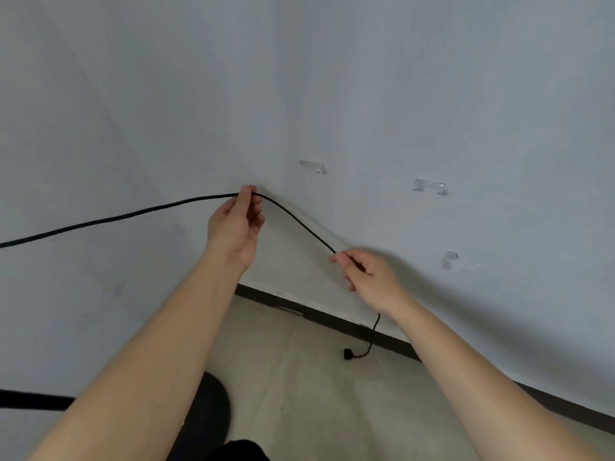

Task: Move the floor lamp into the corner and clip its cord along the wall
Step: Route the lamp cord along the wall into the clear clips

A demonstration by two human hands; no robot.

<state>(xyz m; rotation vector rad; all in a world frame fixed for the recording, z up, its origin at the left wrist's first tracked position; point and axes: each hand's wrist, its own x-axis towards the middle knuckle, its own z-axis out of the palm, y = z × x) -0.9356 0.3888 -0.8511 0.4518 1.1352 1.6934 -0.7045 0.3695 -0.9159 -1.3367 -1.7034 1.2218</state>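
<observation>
A thin black cord (296,221) runs in from the left edge, rises to my left hand (238,224), and slopes down to my right hand (364,274). Both hands pinch it between thumb and fingers, close to the pale wall. Below my right wrist the cord drops to the floor and ends in a small black plug (347,354). Three clear plastic clips are stuck on the wall: one (312,166) above right of my left hand, one (428,185) farther right, one (449,259) lower right. The lamp's round black base (213,407) and its pole (33,399) show at bottom left.
Two pale walls meet in a corner (253,188) behind my left hand. A dark baseboard (332,319) runs along the foot of the right wall. The floor (316,394) is grey concrete. Something dark (239,450) sits at the bottom edge.
</observation>
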